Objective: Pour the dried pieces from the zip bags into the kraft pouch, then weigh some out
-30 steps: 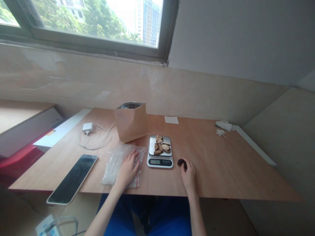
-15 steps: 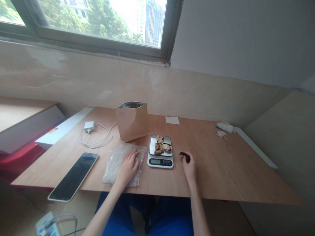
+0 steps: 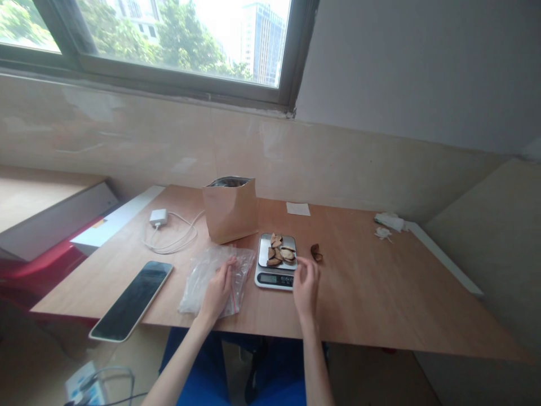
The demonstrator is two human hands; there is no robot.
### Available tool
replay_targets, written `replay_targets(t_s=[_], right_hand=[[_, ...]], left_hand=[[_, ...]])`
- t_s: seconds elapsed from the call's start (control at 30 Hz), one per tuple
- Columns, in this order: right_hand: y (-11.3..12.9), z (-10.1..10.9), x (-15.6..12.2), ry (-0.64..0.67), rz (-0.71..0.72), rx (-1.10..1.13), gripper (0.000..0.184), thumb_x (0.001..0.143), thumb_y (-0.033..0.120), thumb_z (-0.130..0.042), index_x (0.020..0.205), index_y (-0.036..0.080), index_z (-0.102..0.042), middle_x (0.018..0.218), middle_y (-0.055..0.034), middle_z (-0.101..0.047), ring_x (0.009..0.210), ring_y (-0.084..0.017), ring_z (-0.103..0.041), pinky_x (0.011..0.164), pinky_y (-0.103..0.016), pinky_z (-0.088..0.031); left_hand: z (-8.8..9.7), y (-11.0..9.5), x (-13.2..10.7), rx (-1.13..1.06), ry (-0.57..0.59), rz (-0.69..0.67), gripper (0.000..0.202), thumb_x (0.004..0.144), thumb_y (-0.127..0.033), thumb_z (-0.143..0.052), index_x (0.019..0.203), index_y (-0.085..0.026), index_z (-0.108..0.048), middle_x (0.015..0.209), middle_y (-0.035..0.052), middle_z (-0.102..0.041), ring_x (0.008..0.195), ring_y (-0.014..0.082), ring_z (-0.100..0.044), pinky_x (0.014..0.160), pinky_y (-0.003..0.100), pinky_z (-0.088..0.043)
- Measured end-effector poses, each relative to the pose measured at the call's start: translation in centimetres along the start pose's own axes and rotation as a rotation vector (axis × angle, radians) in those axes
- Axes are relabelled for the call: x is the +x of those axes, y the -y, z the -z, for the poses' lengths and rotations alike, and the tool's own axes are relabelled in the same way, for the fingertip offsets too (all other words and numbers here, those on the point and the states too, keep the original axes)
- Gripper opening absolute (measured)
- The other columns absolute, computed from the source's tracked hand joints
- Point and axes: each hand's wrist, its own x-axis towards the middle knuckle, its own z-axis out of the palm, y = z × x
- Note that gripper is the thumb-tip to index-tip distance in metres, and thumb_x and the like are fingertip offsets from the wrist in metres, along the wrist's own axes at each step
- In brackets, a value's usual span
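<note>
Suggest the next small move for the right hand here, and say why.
Probably the right hand should pick up the dark brown piece lying on the table and set it on the digital scale, since it sits just beyond the fingers, apart from the similar brown pieces on the steel plate.

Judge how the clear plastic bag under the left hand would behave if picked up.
Likely light and floppy: the clear plastic bag looks thin and lies in soft creases. Its glossy film may feel slippery, and it would probably sag around the left hand rather than hold a shape.

Left hand [image 3: 217, 292] flat, fingers spread; right hand [image 3: 306, 286] loosely curled, empty
</note>
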Motion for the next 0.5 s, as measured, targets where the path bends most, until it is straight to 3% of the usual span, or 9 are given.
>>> replay_targets(t_s=[0.13, 0.23, 0.4, 0.5], right_hand=[[5.6, -1.8, -4.1, 0.396, -0.044, 0.226, 0.02, 0.089, 0.026, -0.04, 0.098, 0.019, -0.056, 0.097, -0.0085, -0.061, 0.085, -0.017, -0.059, 0.074, -0.029, -0.05], [8.6, -3.6, -5.7, 0.578, -0.079, 0.308, 0.022, 0.088, 0.028, -0.044, 0.106, 0.02, -0.054, 0.1, -0.0068, -0.063, 0.08, -0.016, -0.061, 0.071, -0.027, -0.05], [10.8, -5.7, -6.5, 0.685, -0.172, 0.415, 0.023, 0.089, 0.034, -0.042, 0.102, 0.02, -0.054, 0.089, -0.0044, -0.064, 0.072, -0.015, -0.06, 0.065, -0.026, -0.048], [10.9, -6.0, -6.3, 0.606, -0.22, 0.422, 0.019, 0.086, 0.035, -0.047, 0.095, 0.019, -0.053, 0.084, -0.0028, -0.059, 0.066, -0.013, -0.055, 0.062, -0.025, -0.047]], left_hand=[[0.4, -0.6, -0.3, -0.055, -0.067, -0.032, 0.036, 0.092, -0.035, -0.03, 0.116, -0.021, -0.052, 0.129, 0.0088, -0.056, 0.123, 0.0199, -0.048, 0.101, 0.039, -0.041], [1.0, -1.4, -0.6, -0.106, -0.131, -0.096, 0.034, 0.093, -0.034, -0.03, 0.117, -0.022, -0.051, 0.131, 0.0082, -0.054, 0.125, 0.0187, -0.045, 0.102, 0.038, -0.04], [2.8, -3.1, -0.8, -0.219, -0.238, -0.151, 0.031, 0.093, -0.032, -0.032, 0.113, -0.02, -0.053, 0.125, 0.0098, -0.059, 0.119, 0.0184, -0.052, 0.098, 0.037, -0.045], [3.5, -4.2, -0.6, -0.267, -0.314, -0.171, 0.03, 0.094, -0.031, -0.033, 0.11, -0.018, -0.054, 0.12, 0.01, -0.062, 0.116, 0.0185, -0.055, 0.099, 0.038, -0.044]])
